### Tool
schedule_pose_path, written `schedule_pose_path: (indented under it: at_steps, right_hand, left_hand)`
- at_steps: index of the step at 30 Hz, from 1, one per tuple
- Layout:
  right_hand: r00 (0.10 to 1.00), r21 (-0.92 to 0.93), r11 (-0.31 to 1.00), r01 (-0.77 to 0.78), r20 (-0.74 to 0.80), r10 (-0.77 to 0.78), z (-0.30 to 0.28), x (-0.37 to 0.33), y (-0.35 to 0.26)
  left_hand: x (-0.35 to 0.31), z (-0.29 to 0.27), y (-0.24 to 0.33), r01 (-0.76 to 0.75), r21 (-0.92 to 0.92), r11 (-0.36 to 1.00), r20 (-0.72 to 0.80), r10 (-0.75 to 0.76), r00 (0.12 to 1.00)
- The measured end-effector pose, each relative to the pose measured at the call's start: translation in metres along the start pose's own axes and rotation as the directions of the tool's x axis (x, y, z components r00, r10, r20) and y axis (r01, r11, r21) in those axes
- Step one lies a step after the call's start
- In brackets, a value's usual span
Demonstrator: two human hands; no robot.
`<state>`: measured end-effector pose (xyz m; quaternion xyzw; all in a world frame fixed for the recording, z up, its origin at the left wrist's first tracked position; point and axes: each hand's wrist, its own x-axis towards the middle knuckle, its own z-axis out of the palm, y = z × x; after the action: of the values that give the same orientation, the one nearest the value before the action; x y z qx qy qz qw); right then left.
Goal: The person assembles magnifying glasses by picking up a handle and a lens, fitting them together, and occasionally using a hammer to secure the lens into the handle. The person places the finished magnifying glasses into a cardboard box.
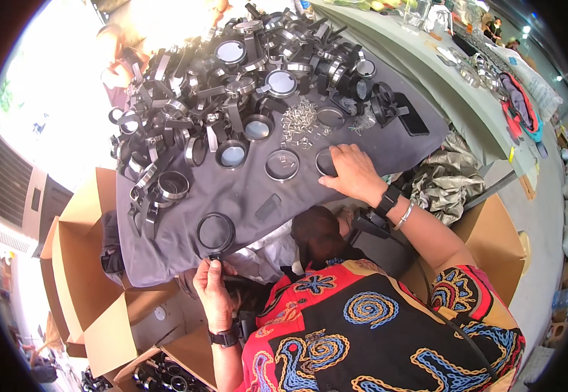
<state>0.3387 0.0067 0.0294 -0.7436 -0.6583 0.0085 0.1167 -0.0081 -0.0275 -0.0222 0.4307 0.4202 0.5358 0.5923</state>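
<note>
At the near edge of the grey cloth, my left hand point(212, 295) pinches the short stem of a round black-rimmed part point(216, 233) between thumb and fingers. The part's disc stands above the cloth edge. Farther right, my right hand point(354, 171) is closed over the right side of a shallow round dark-rimmed dish point(323, 163), with the thumb at its near edge. Beside that dish lies another shallow dish point(282, 177) with a few small metal pieces in it. A heap of small silver metal clips point(299, 119) sits just beyond.
Many round metal-rimmed parts with black handles point(231, 114) are heaped across the far and left cloth point(336, 215). A dark phone-like slab point(412, 115) lies at right. Cardboard boxes point(104, 313) stand left and right. A long table point(421, 59) runs along the far right.
</note>
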Motion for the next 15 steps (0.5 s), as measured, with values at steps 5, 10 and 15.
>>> schedule_pose_path:
  at_steps: [5,10,15]
  right_hand:
    - [0.924,0.007,0.943,0.334,-0.201,-0.326,-0.016,-0.001,-0.009]
    - [0.609,-0.201,0.732,0.651,-0.438,-0.661,-0.040,-0.008,-0.030]
    - [0.487,-0.215,0.649,0.730,-0.503,-0.714,-0.038,-0.008,-0.038]
  left_hand:
    - [0.000,-0.017,-0.019,-0.017,0.085,0.996,-0.047,0.021,0.999]
    - [0.004,-0.025,-0.027,0.032,0.075,0.997,-0.086,-0.026,0.996]
    - [0.009,-0.037,-0.037,0.009,0.084,0.996,-0.068,-0.003,0.998]
